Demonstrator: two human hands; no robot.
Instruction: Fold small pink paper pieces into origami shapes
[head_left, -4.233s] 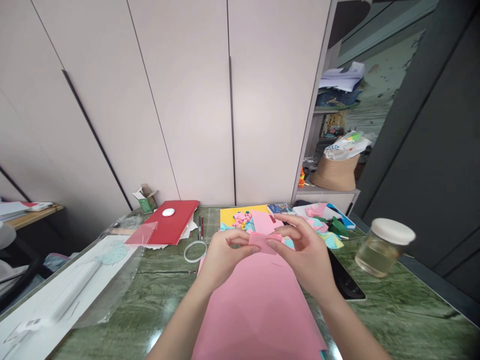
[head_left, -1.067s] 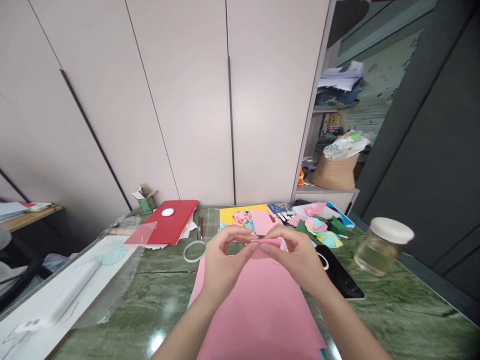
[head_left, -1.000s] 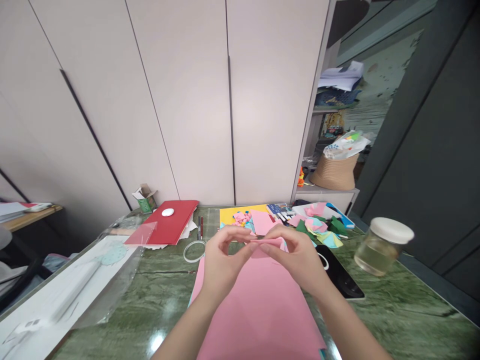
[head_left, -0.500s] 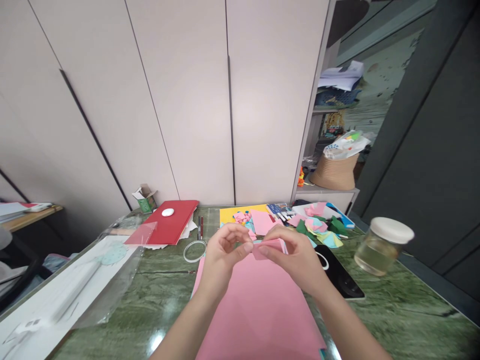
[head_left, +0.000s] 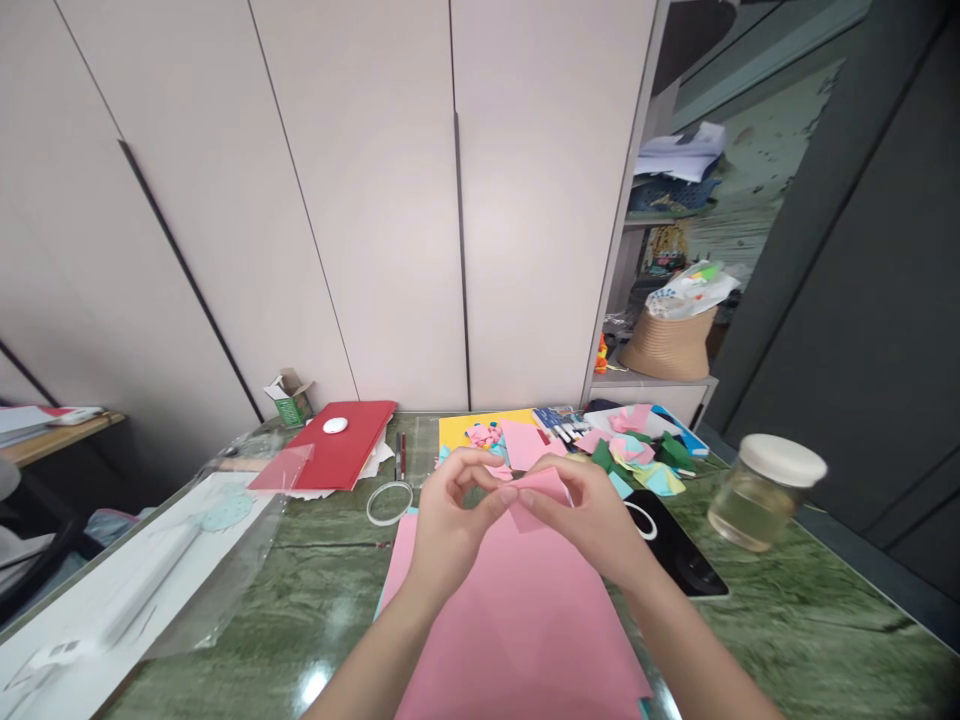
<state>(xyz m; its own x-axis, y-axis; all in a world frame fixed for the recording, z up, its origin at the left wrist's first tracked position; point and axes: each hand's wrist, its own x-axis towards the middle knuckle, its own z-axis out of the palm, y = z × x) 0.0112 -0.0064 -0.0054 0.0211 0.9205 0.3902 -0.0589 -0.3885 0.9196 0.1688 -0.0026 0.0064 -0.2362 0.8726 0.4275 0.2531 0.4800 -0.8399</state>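
Left hand point(head_left: 450, 525) and right hand point(head_left: 596, 515) meet, thumbs against fingers, on a small folded pink paper point(head_left: 549, 487) held above the pink sheets point(head_left: 517, 630) on the desk point(head_left: 322, 590). A red folder point(head_left: 345, 455) lies leftmost of these, then a tape ring point(head_left: 386, 521). The left hand seems to pinch only the paper's left corner; were that grip to slip, the fold could spring loose. The right hand grips the wider part, and uneven pressure from its thumb might crease the paper askew. Further right are a black flat device point(head_left: 686, 560) and a lidded jar point(head_left: 757, 505), which a careless elbow could knock.
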